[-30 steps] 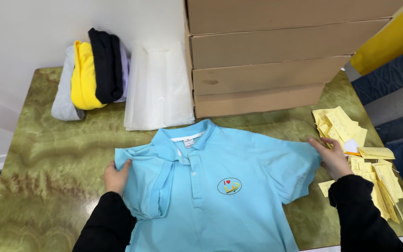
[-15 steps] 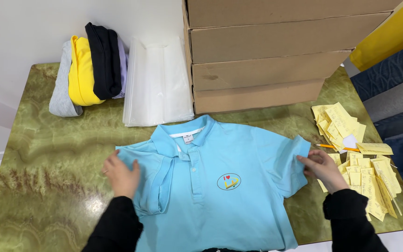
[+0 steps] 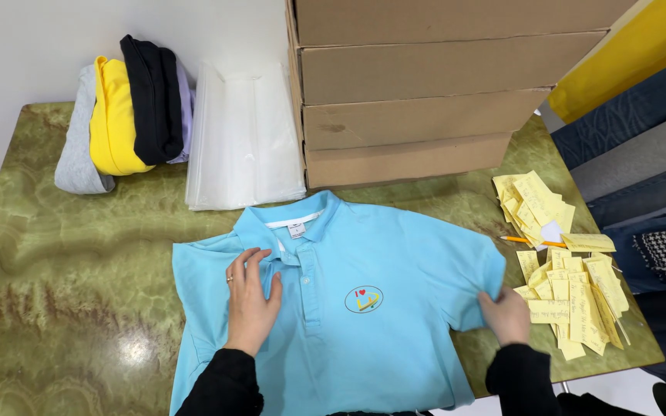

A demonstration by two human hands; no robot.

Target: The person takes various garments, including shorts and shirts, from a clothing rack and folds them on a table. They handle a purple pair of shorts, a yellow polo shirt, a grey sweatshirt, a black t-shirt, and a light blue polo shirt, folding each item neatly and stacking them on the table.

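Observation:
A light blue polo shirt (image 3: 379, 254) lies face up on the green marbled table (image 3: 63, 262), collar toward the back, a small round emblem on its chest. My left hand (image 3: 250, 300) rests flat on the shirt beside the button placket, fingers spread. My right hand (image 3: 506, 314) pinches the edge of the shirt's right sleeve near the table's front right. Both my arms wear black sleeves.
Stacked cardboard boxes (image 3: 425, 92) stand behind the shirt. A pile of clear plastic bags (image 3: 244, 139) lies left of them, and folded grey, yellow and black garments (image 3: 121, 115) at the back left. Yellow paper slips (image 3: 572, 270) and an orange pencil (image 3: 533, 241) cover the right side.
My left hand slid from the left sleeve onto the shirt's chest near the placket. My right hand drew inward and downward along the right sleeve. The left sleeve now lies flatter.

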